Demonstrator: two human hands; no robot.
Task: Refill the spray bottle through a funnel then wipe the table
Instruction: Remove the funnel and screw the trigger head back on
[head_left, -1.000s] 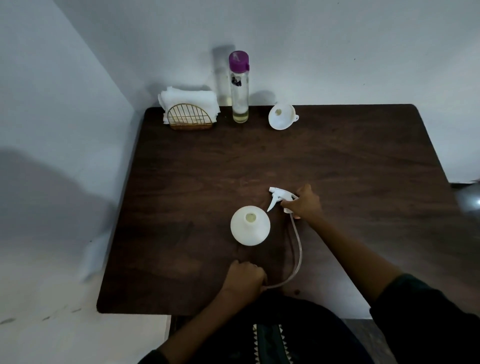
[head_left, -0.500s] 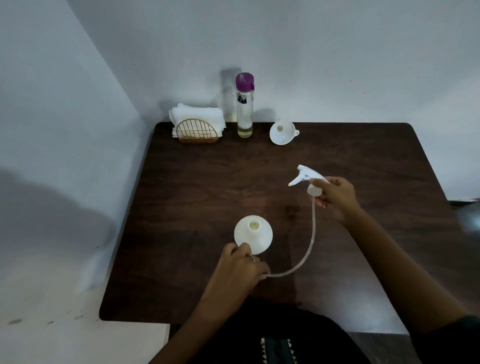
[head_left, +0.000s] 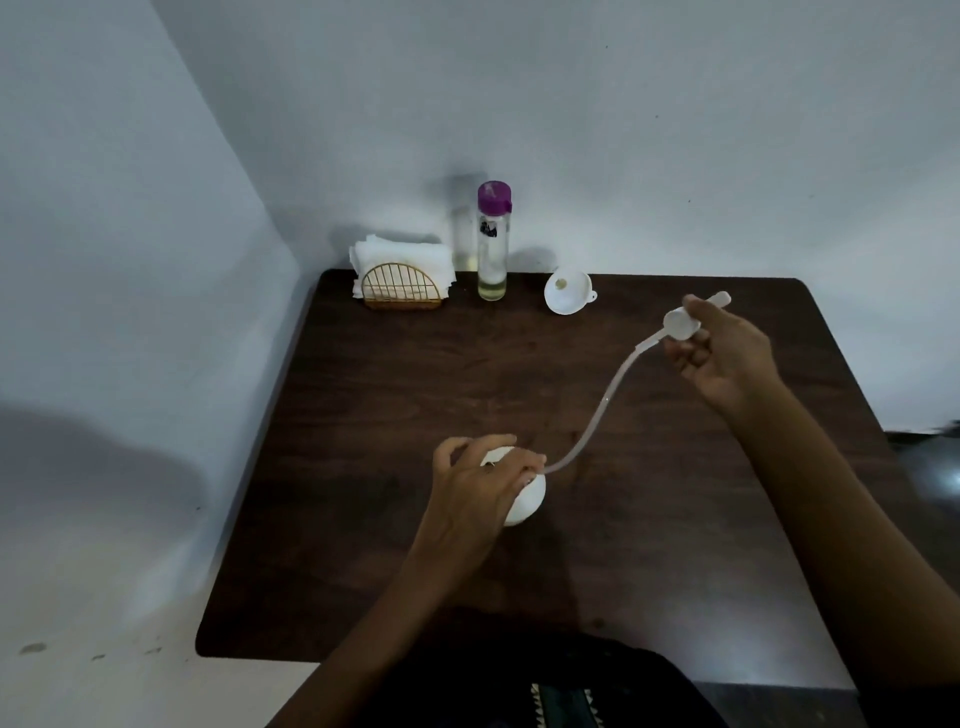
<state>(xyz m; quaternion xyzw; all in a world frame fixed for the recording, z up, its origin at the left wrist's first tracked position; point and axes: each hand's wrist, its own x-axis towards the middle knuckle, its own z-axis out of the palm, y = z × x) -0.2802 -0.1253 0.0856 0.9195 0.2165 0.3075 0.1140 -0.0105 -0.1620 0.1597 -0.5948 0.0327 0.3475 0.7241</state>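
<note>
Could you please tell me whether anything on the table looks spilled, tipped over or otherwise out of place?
Nothing looks spilled or damaged. The funnel lies tilted on its side near the purple-capped bottle. The sprayer head is off the spray bottle, held by the right hand, as refilling requires.

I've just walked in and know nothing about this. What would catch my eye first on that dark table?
Most striking is the spray head held up in the right hand over the table's right side, its long clear tube curving down toward the round white spray bottle, which the left hand grips near the table's middle. Along the back edge stand a purple-capped bottle, a white funnel and a napkin holder.
</note>
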